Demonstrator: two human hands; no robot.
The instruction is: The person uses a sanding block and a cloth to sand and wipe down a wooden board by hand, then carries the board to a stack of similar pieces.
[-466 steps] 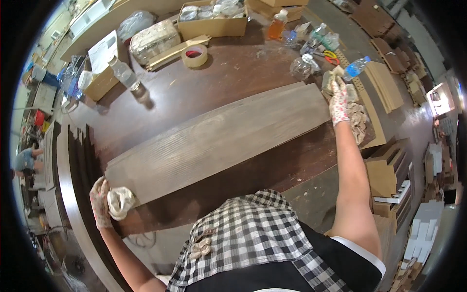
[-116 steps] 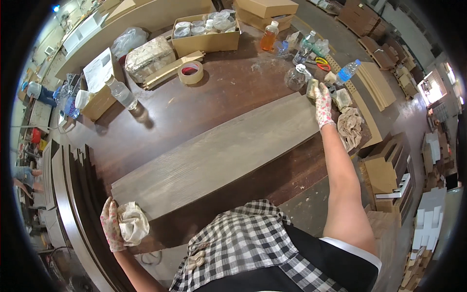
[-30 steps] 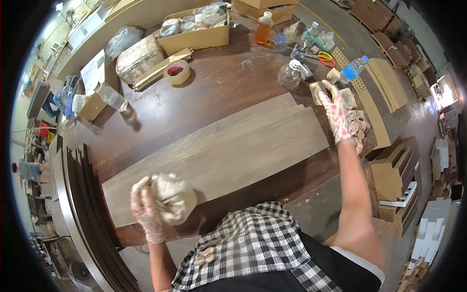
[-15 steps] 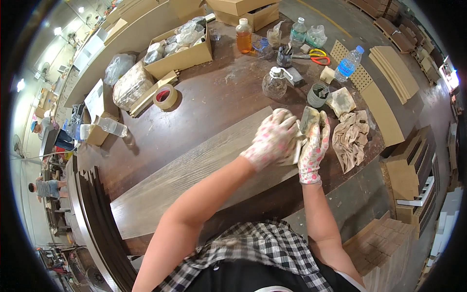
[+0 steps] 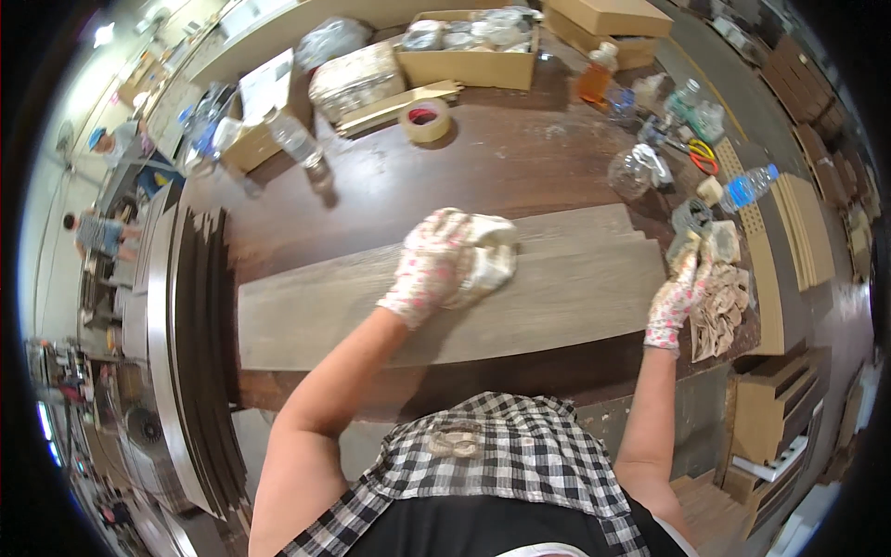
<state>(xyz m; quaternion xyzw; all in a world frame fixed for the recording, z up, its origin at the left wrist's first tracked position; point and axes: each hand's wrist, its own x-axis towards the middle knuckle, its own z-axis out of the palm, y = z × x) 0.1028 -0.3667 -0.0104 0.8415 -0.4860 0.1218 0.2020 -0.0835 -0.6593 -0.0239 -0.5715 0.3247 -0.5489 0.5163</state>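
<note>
- Grey-brown long wooden plank (image 5: 557, 297): lies lengthwise across the dark brown worktop (image 5: 390, 186).
- Left hand (image 5: 432, 265), in a floral glove: clamped on a crumpled cream cloth (image 5: 487, 260), pressed onto the plank's middle.
- Right hand (image 5: 682, 288), gloved: closed over the plank's right end, beside a pile of beige rags (image 5: 719, 311).

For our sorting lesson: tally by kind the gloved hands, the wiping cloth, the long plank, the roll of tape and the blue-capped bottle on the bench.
Gloved hands: 2, left hand and right hand
Cloth: 1
Plank: 1
Tape roll: 1
Blue-capped bottle: 1
Total: 6
</note>
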